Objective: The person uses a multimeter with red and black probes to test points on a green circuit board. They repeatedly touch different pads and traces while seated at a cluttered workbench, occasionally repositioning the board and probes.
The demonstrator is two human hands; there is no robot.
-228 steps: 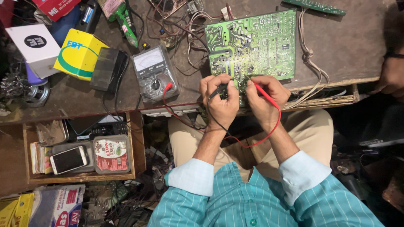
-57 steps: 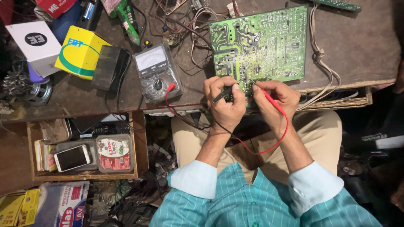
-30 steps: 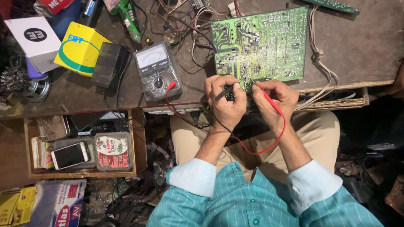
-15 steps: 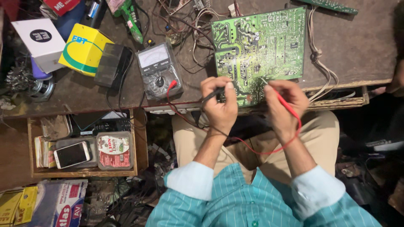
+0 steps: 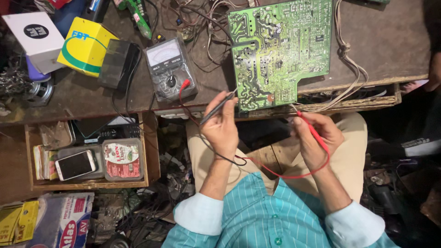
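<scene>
A green circuit board (image 5: pixel 280 46) lies solder side up on the brown workbench (image 5: pixel 381 41). My left hand (image 5: pixel 223 126) grips a black test probe (image 5: pixel 217 109), its tip just off the board's near left corner. My right hand (image 5: pixel 317 138) grips a red test probe (image 5: pixel 311 128) below the board's near edge, apart from it. Red and black leads (image 5: pixel 280 172) loop over my lap and run up to a grey analogue multimeter (image 5: pixel 170 69) left of the board.
A yellow box (image 5: pixel 85 46), a white box (image 5: pixel 34 34) and a black adapter (image 5: pixel 115 62) sit at the bench's left. An open wooden drawer (image 5: pixel 151 151) holds a phone (image 5: pixel 75 164) and a plastic tub (image 5: pixel 122 158). Tangled wires (image 5: pixel 193 18) lie behind the meter. Another person's arm (image 5: pixel 432 69) shows at right.
Both hands have drawn back from the board toward my lap and moved apart. The probe tips, earlier pressed on the board's near edge, are now off it.
</scene>
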